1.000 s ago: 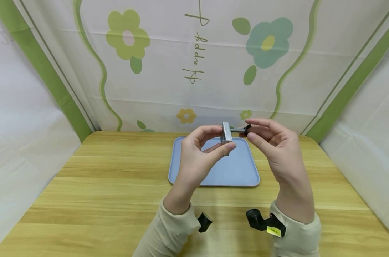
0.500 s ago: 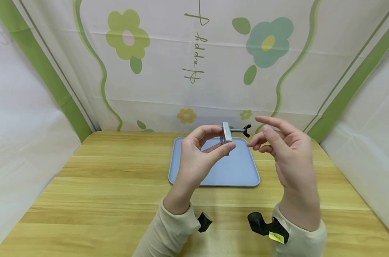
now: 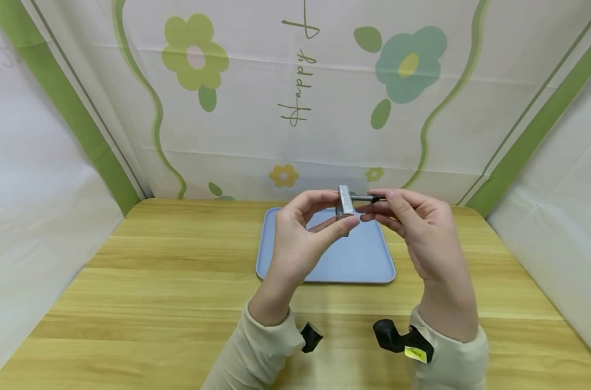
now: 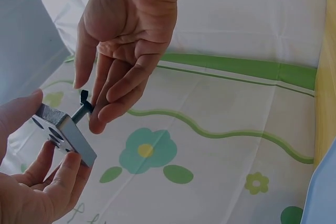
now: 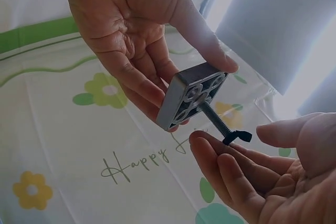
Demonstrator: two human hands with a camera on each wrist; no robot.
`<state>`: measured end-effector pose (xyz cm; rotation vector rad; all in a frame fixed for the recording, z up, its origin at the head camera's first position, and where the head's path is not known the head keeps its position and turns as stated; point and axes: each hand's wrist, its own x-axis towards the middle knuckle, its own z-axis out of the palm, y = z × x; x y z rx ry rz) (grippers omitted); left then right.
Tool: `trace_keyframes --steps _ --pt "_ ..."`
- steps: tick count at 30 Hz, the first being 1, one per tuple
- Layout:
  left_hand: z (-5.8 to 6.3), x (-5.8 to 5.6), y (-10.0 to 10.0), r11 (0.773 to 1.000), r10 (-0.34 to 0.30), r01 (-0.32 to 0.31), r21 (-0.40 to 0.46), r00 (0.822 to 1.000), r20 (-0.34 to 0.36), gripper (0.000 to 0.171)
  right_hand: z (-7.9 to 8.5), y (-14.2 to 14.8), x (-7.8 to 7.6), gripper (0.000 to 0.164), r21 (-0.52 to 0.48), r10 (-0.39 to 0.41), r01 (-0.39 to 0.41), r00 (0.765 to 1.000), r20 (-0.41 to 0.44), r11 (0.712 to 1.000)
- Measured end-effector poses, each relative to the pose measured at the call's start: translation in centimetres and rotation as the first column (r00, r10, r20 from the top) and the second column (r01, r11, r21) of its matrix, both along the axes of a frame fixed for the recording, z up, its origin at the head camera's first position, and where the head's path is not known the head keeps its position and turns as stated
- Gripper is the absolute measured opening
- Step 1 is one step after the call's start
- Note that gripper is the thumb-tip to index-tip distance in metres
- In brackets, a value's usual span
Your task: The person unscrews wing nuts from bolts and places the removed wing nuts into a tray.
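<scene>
My left hand (image 3: 302,233) grips a small square metal block (image 3: 345,200) between thumb and fingers, raised above the tray. A threaded wing bolt (image 5: 215,120) sticks out of the block's ribbed face, pointing right. Its black wing head (image 5: 239,137) lies between the thumb and fingers of my right hand (image 3: 424,227). The right fingers (image 5: 210,150) are loosely bent right at the wing head, and the thumb stands a little off it in the right wrist view. Round holes show on the block's other face in the left wrist view. Fingers partly hide the wing head in the head view.
A light blue tray (image 3: 344,265) lies on the wooden table (image 3: 154,292) below the hands. White cloth (image 3: 256,81) printed with flowers hangs behind, with white side panels left and right. Black camera mounts (image 3: 397,338) sit on both wrists.
My right hand drew back right from the wing bolt, then came in again to its head. The wing head has turned. The left hand and block stayed in place.
</scene>
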<state>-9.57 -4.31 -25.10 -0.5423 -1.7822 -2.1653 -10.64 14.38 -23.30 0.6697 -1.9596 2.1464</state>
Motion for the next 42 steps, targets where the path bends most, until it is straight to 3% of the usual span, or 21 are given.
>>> trace_keyframes --steps 8,13,21,28,33,37,42 --pt "0.0 0.0 0.0 1.000 -0.003 0.003 0.002 1.000 -0.007 0.035 -0.3 0.0 -0.3 0.022 -0.067 0.059 -0.060 0.998 -0.015 0.996" --pt "0.0 0.1 0.0 1.000 -0.001 0.001 0.003 1.000 -0.010 0.034 -0.5 0.0 -0.4 0.027 -0.087 0.074 -0.080 0.995 -0.067 0.993" --pt "0.0 0.1 0.0 1.000 -0.005 0.005 -0.001 1.000 -0.012 0.034 -0.5 -0.2 -0.6 0.028 -0.080 0.049 -0.060 0.990 -0.136 0.995" --pt "0.0 0.1 0.0 1.000 -0.008 0.008 0.001 1.000 -0.005 0.034 -0.4 0.0 -0.4 0.031 -0.066 0.018 -0.026 0.993 -0.119 0.997" --pt "0.0 0.0 0.1 1.000 -0.010 0.010 0.007 1.000 0.004 0.035 -0.1 0.5 0.0 0.026 -0.184 -0.080 0.058 0.991 -0.112 0.981" --pt "-0.1 0.0 0.2 1.000 -0.014 0.014 0.012 1.000 0.009 0.035 0.2 1.0 0.5 0.020 -0.308 -0.107 0.062 0.986 -0.132 0.949" --pt "-0.1 0.0 0.2 1.000 -0.010 0.010 0.009 1.000 0.005 0.035 0.5 1.0 1.0 0.023 -0.229 -0.065 0.032 0.988 -0.137 0.973"
